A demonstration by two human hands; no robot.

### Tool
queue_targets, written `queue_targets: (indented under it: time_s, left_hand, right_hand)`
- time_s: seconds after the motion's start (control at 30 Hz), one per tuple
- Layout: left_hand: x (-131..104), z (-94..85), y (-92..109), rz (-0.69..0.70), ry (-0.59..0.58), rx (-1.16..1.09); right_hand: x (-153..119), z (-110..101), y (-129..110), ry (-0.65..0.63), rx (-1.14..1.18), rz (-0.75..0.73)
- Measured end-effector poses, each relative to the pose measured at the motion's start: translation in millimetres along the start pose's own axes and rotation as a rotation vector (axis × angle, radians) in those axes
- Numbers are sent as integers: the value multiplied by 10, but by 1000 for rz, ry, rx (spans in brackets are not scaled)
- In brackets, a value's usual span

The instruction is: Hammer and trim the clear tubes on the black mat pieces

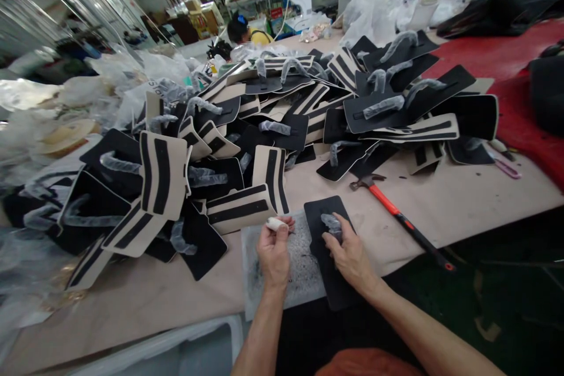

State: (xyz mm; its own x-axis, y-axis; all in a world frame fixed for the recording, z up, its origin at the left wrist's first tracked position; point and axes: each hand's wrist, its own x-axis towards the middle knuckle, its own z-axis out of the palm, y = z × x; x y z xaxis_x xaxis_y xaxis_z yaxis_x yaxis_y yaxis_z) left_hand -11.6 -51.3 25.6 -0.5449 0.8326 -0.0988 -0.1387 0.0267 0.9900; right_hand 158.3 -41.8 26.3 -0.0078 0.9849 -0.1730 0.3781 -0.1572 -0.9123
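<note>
My right hand [352,255] is closed around the plastic-wrapped handle [331,224] of a black panel [321,211]. The panel lies tilted over the right part of a grey speckled sheet [304,247] at the table's front edge. Above the sheet's left part is my left hand [274,255], its fingers curled together. A short white piece [275,224] shows at those fingertips; whether it is a finger covering or something held, I cannot tell. Right of the panel lies a claw hammer [392,207] with a red and black handle, its head pointing away from me.
A large heap of similar panels [163,173], black or beige with black strips, spreads across the table [462,200]. Clear plastic bags [370,3] stand behind it. Red material [480,53] covers the right side. A pale bin [238,335] sits below the front edge. Other people are farther back.
</note>
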Motion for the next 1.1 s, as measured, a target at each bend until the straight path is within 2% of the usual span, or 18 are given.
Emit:
queue_targets:
  time_s: [0.07, 0.17, 0.27, 0.37, 0.47, 0.7, 1.1]
  left_hand:
    - [60, 209, 22, 2, -81, -70]
    - [162, 484, -20, -14, -210, -124]
    - [252, 617, -154, -10, -297, -108]
    - [304, 619, -286, 5, -324, -60]
    - [319, 591, -330, 9, -331, -24]
    - [329, 635, -276, -19, -338, -20]
    - [315, 653, -245, 34, -351, 68]
  right_hand:
    - [-35, 82, 16, -15, 5, 15]
    - [-37, 79, 11, -50, 47, 13]
    - [-9, 13, -33, -127, 107, -9]
    - [-23, 17, -55, -182, 204, 50]
    - [-89, 106, -17, -142, 292, 92]
    - [-148, 185, 122, -120, 363, 86]
    - [-136, 195, 140, -94, 342, -4]
